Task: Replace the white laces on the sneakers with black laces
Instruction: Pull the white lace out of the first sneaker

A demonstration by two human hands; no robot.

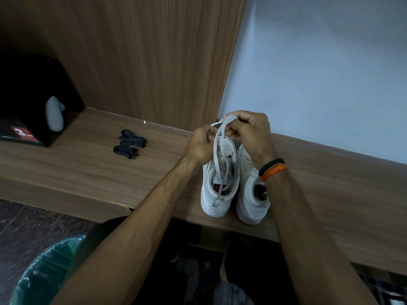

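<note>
Left hand and right hand raised over the left sneaker, both pinching a looped white lace; fingertips hidden behind knuckles. Right sneaker alongside, partly covered by the wrist. Black laces bundled well apart on the wooden shelf. Black box cut off at left.

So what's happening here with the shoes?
A person is taking the white lace out of the left sneaker. Both hands, left and right, pinch the lace above the shoe, and its loose loops hang down into the opening. The second sneaker stands beside it on the wooden shelf. Two bundles of black laces lie untouched further left.
</note>
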